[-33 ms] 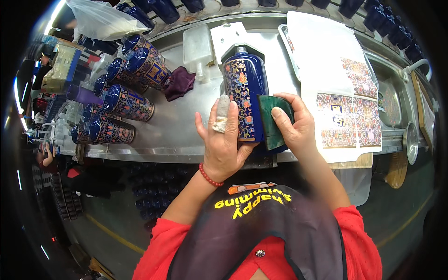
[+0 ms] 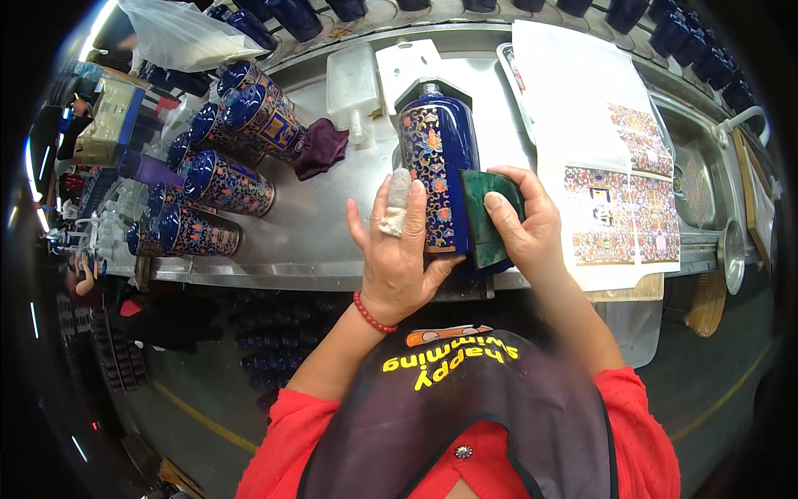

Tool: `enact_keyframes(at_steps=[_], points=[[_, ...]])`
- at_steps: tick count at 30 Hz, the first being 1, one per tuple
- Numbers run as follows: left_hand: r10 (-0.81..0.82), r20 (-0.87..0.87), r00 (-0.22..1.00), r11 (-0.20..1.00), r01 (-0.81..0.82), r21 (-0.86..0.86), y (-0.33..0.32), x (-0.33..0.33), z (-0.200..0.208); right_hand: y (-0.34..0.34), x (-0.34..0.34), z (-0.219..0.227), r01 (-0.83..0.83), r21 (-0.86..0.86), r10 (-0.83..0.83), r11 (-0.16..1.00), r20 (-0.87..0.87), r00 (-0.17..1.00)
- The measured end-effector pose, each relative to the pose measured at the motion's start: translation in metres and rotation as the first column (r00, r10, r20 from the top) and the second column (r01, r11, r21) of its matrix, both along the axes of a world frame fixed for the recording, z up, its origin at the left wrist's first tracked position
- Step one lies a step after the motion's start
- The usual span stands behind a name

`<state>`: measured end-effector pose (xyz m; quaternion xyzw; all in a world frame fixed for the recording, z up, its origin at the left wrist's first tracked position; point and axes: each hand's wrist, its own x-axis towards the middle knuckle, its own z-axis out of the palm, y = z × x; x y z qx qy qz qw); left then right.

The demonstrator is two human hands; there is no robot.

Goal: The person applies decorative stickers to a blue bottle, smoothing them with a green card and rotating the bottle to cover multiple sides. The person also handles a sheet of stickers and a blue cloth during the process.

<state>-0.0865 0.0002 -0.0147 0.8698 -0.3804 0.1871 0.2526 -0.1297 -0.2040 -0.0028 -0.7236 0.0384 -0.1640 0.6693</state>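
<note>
A dark blue bottle (image 2: 436, 154) with a floral decal band lies on the bench in front of me, its neck pointing away. My left hand (image 2: 397, 264) steadies its lower left side, thumb against the base end and the outer fingers spread. One finger wears a pale grey cover (image 2: 399, 195), and a red bead bracelet (image 2: 374, 313) circles the wrist. Pinched in my right hand (image 2: 534, 226) is a green flat scraper (image 2: 484, 218), its straight edge against the bottle's right side. The bottle's underside is hidden.
Several decorated blue bottles (image 2: 229, 183) stand at the left, beside a crumpled purple cloth (image 2: 321, 148). A clear plastic container (image 2: 352, 79) sits farther back. Printed decal sheets (image 2: 573, 133) lie on the right, next to a metal sink (image 2: 698, 150). More blue bottles (image 2: 690, 41) line the back.
</note>
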Motion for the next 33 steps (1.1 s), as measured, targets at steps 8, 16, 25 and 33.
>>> enact_keyframes(at_steps=[8,16,25,33], points=[[-0.006,0.072,0.997,0.992,-0.003,0.129,-0.007,0.004,0.02,-0.001,0.002,-0.002,0.019,-0.056,-0.022,0.998,-0.044,0.999],[0.011,0.023,1.0,0.997,-0.013,0.072,-0.01,0.008,0.024,-0.001,0.003,-0.003,0.006,-0.014,-0.006,1.0,-0.032,0.999],[0.038,0.084,0.996,0.962,-0.059,0.266,-0.017,0.002,0.03,-0.001,0.003,-0.007,0.034,0.024,-0.034,0.999,-0.009,0.999],[0.036,-0.007,0.999,0.987,-0.034,0.154,-0.011,0.0,0.025,-0.002,0.002,-0.009,0.033,0.128,-0.028,0.991,-0.046,0.999]])
